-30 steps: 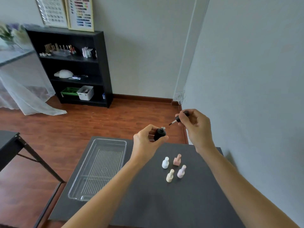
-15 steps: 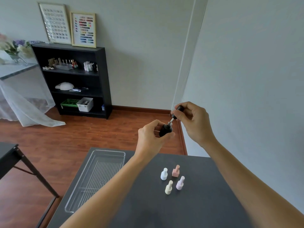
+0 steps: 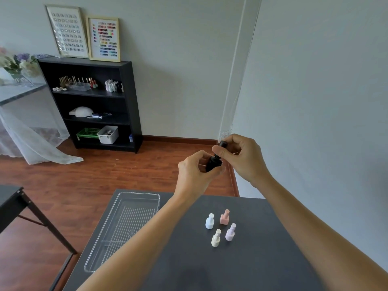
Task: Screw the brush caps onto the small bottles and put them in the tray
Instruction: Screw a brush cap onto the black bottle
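My left hand [image 3: 194, 175] grips a small black bottle [image 3: 212, 163], held tilted in the air beyond the table's far edge. My right hand [image 3: 241, 157] pinches the black brush cap [image 3: 222, 144], which sits on the bottle's neck. The brush itself is hidden inside the bottle. On the dark table [image 3: 262, 259] stand capped small bottles: a pale blue one [image 3: 209, 221], a pink one [image 3: 224, 217], a cream one [image 3: 216, 238] and a lilac one [image 3: 230, 232]. A clear plastic tray [image 3: 134, 200] with a ribbed floor lies at the table's left, with nothing in it.
A grey wall [image 3: 315, 101] rises close on the right of the table. A black shelf unit [image 3: 126, 85] with bottles and bins stands at the back left. Part of another dark table [image 3: 10, 196] shows at the left edge, over a wooden floor.
The brush cap, apart from the bottle a second ago, has gone down into the neck and now sits on it. Both hands have come together and risen in view.
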`<state>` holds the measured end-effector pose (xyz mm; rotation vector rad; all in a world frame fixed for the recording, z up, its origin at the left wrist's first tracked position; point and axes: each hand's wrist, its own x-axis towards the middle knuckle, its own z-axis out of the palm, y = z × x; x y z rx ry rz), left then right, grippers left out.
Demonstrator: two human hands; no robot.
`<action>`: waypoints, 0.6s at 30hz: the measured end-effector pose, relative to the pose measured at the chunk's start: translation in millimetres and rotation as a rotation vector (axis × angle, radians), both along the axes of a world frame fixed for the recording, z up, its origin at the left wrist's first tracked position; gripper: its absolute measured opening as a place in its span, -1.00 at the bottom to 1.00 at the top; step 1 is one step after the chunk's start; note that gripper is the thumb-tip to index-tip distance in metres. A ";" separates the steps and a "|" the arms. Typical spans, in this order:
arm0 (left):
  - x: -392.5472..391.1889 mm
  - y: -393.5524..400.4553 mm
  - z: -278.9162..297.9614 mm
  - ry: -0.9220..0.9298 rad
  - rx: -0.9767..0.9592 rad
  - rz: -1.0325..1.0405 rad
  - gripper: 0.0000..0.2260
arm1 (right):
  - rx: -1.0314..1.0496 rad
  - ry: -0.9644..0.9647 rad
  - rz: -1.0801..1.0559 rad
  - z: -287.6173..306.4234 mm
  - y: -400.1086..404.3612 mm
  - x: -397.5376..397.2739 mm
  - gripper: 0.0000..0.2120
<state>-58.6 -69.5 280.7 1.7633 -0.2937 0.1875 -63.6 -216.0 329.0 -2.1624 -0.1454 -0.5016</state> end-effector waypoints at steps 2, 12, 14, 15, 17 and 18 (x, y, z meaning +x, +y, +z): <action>0.8 -1.0 -0.3 0.004 0.001 -0.004 -0.83 | -0.031 0.016 -0.021 1.5 -1.1 1.3 -0.67; 2.1 -10.3 -4.7 0.042 0.019 -0.023 -0.84 | -0.003 0.039 0.105 7.6 -20.6 4.9 -0.87; 1.8 -13.1 -5.1 0.038 0.032 -0.026 -0.84 | -0.096 -0.013 -0.019 6.4 -18.4 6.6 -0.70; 1.9 -14.5 -5.0 0.034 0.037 -0.031 -0.84 | -0.157 -0.029 -0.077 5.5 -17.0 7.3 -0.61; 2.4 -16.6 -4.6 0.034 0.040 -0.041 -0.84 | -0.257 -0.017 -0.133 4.2 -14.3 8.0 -0.53; 2.8 -17.3 -3.9 0.037 0.043 -0.042 -0.84 | -0.278 0.004 -0.126 3.7 -15.3 8.2 -0.52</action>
